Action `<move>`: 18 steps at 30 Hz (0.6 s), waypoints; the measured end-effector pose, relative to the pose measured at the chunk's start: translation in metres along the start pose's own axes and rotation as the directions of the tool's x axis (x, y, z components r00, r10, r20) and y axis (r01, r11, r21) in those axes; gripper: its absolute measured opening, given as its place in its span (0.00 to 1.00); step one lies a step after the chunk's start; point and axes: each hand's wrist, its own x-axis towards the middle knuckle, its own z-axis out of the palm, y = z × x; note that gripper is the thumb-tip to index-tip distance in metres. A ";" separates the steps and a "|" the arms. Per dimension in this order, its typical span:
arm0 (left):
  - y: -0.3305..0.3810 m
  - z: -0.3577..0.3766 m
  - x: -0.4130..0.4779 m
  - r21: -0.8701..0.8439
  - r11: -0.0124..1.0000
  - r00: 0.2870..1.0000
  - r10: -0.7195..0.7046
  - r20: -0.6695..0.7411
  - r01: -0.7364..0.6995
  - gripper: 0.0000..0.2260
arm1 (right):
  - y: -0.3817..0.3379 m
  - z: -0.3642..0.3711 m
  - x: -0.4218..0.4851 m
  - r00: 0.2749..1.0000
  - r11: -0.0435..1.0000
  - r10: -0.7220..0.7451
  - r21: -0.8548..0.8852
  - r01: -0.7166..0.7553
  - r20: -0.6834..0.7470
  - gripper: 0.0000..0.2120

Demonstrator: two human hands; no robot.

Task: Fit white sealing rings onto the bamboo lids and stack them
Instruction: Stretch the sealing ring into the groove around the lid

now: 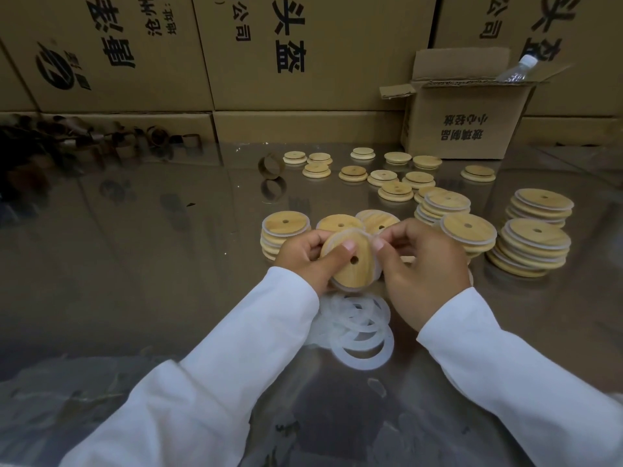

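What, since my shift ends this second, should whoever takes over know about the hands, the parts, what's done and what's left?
Left hand and right hand: both grip one bamboo lid, a white ring at its rim.
Loose rings lie on the table under the hands.
Done: ringed stacks behind and to the right.
Left: bare lids farther back, before the open box.

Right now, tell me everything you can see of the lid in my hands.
The lid is a round, pale bamboo disc with a small hole near its middle, held tilted above the table. A translucent white ring shows round its edge. The left hand and right hand pinch it from either side, the left thumb on its face.
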 end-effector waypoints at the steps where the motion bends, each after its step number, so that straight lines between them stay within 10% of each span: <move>1: 0.000 -0.001 0.000 0.035 0.999 1.000 0.021 0.003 -0.021 0.03 | 0.000 0.000 0.001 1.000 1.000 0.007 0.001 -0.007 0.010 0.07; 18: -0.001 -0.005 0.005 -0.045 0.993 0.993 0.112 -0.032 -0.113 0.03 | -0.005 -0.003 0.002 0.989 0.977 0.125 0.164 -0.136 0.077 0.03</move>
